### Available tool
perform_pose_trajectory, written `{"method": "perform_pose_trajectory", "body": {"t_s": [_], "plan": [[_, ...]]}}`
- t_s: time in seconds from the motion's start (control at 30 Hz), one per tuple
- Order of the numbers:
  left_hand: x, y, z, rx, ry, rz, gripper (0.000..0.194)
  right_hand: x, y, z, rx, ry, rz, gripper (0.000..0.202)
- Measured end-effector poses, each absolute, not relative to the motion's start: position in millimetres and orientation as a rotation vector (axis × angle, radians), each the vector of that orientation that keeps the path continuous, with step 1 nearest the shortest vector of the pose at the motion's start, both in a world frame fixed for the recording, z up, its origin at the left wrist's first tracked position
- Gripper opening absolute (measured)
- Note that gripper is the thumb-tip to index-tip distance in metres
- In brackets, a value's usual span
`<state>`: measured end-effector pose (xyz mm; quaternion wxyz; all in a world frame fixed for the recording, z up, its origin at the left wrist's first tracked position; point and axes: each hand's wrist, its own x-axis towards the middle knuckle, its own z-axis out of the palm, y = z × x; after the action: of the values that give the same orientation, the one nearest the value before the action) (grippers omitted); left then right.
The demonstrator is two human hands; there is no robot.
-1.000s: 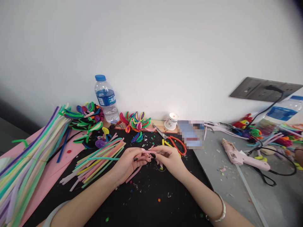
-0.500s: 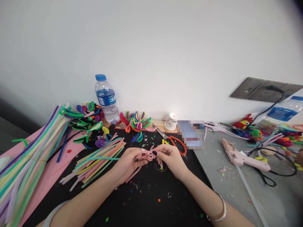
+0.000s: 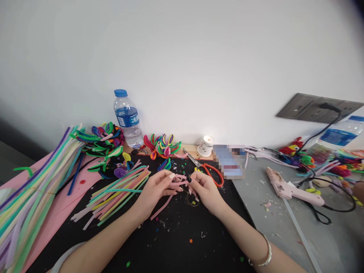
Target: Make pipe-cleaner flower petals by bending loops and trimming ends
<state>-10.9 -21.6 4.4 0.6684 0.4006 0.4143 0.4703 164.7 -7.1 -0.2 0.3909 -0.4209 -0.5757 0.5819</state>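
Between both hands is a pink pipe cleaner, bent into loops, with one loose end hanging down below my left hand. My left hand pinches it from the left, thumb pressed on top. My right hand grips the other side of the bend between thumb and fingers. Left of my hands lies a loose pile of cut pipe cleaners in pink, yellow, green and teal. Orange-handled scissors rest just beyond my right hand, blades pointing back left.
On the left lies a long bundle of pipe cleaners. Along the wall stand a water bottle, colourful pipe-cleaner flowers and a lit candle. A pink glue gun with its cord sits right, on the grey table.
My hands have drawn slightly apart, showing more of the pink loops between them. The fingers of both hands have shifted on the pipe cleaner.
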Motion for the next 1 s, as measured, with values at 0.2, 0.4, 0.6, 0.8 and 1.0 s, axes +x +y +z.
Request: {"method": "perform_pose_trajectory", "body": {"t_s": [0.2,0.4,0.6,0.8,1.0], "plan": [[-11.7,-24.7,9.6,1.272,1.077,1.116,0.033,167.3,-5.4,-0.1,-1.065,-1.351,1.570,0.032],[-15.4,-25.3,11.3,1.369,1.193,1.086,0.032,167.5,-5.1,0.3,-1.040,-1.333,1.610,0.033],[-16.0,-24.3,8.7,1.374,1.170,1.065,0.024,169.5,-3.8,0.5,-1.032,-1.365,1.608,0.034],[-16.2,-25.4,10.2,1.350,1.205,1.121,0.014,168.0,-4.6,1.5,-1.029,-1.364,1.611,0.034],[-15.5,-23.4,10.1,1.241,1.163,1.170,0.013,167.2,-5.0,0.6,-1.015,-1.388,1.626,0.034]]}}
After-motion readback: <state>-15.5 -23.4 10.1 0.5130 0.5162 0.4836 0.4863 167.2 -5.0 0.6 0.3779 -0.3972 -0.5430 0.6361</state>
